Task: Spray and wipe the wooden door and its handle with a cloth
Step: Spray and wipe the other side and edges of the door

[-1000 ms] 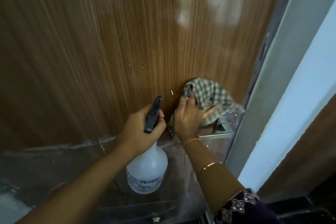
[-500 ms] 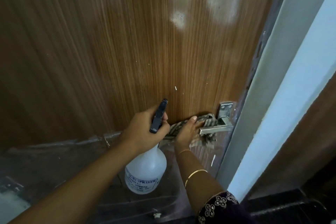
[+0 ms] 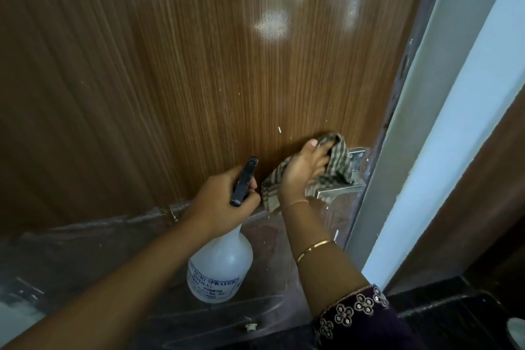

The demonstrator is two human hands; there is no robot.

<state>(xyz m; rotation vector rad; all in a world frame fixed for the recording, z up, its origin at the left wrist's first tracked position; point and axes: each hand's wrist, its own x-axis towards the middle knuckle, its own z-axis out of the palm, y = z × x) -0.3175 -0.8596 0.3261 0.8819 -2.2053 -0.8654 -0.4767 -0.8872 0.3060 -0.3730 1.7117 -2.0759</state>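
Observation:
The brown wooden door point(image 3: 184, 65) fills most of the view, with a wet glare patch near its top. Its metal lever handle point(image 3: 338, 192) sits at the right edge, partly covered. My right hand point(image 3: 302, 170) grips a checked cloth point(image 3: 339, 162) and presses it over the handle and the door face just above it. My left hand point(image 3: 221, 199) holds a white spray bottle point(image 3: 220, 270) by its black trigger head point(image 3: 244, 179), just left of the cloth, nozzle toward the door.
Clear plastic film point(image 3: 71, 241) covers the door's lower part. A grey door frame point(image 3: 420, 111) and a pale wall point(image 3: 466, 111) run along the right. Dark floor point(image 3: 454, 318) lies at the bottom right.
My right hand dropped with the cloth bunched at the lever, then rose so the cloth lies over the handle's plate. The left hand and bottle have barely moved.

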